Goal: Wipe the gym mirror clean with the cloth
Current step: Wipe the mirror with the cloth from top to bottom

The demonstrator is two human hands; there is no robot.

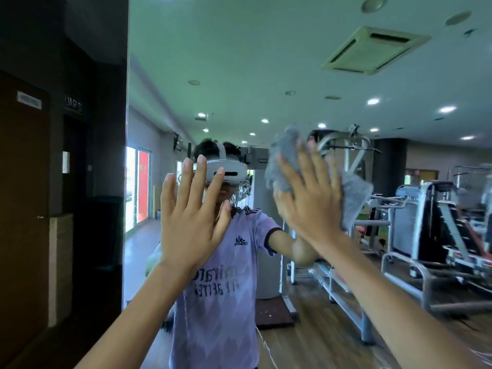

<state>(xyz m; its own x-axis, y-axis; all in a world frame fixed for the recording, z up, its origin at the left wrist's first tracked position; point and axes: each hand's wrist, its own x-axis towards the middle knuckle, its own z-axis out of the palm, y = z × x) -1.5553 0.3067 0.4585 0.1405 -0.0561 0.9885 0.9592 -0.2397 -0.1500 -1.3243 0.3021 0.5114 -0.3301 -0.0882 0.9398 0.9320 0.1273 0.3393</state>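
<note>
Cloth [283,155]: we see only its blurred edges, since our right hand [311,201] covers the middle.
Mirror [239,62]: it runs off the top, right and bottom edges.
Door plate [29,99]: too blurred for us to read.
Gym machines [439,222]: reflected and smeared, so we cannot tell their kinds.
Right forearm [399,302]: cut off by the bottom edge.

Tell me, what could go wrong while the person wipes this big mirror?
1. The bare left hand seems to lean flat on the mirror, so it may leave fresh finger marks on the glass that then need wiping too.
2. The right hand only presses the grey cloth with straight fingers and does not grip it, so the bunched cloth could slip off and fall.
</note>
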